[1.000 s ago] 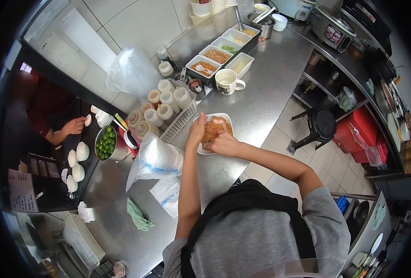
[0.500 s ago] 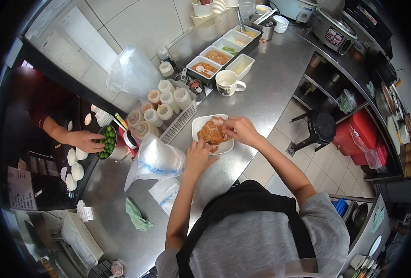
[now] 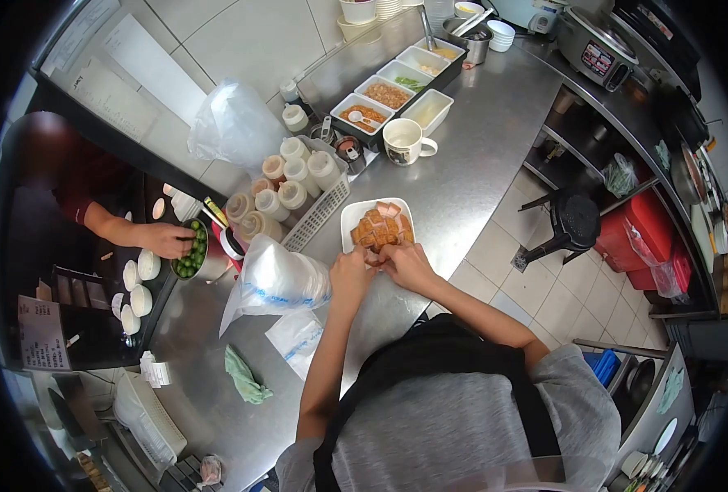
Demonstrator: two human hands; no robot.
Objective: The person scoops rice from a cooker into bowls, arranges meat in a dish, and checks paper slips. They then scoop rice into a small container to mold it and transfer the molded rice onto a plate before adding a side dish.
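Note:
A white square bowl (image 3: pixel 349 215) on the steel counter holds browned meat (image 3: pixel 380 228) cut into chunks, with paler pieces at its far side. At the bowl's near edge, my left hand (image 3: pixel 352 275) is closed, fingertips pinched around a small piece of the meat. My right hand (image 3: pixel 407 266) touches the same spot from the other side, its fingers also pinched on the small piece. The two hands nearly meet there, and the fingers partly hide what they hold.
Left of the bowl are a basket (image 3: pixel 319 215) of squeeze bottles and a plastic-wrapped stack (image 3: pixel 278 279). Beyond it stand a mug (image 3: pixel 403 143) and ingredient tubs (image 3: pixel 383 93). A green cloth (image 3: pixel 245 375) lies nearer. A co-worker's hand (image 3: pixel 170 240) reaches into a pot of green fruit (image 3: pixel 190 261).
Both my hands have come together at the bowl's near edge; the right moved there from the bowl's right side. The co-worker's hand has shifted slightly over the green fruit.

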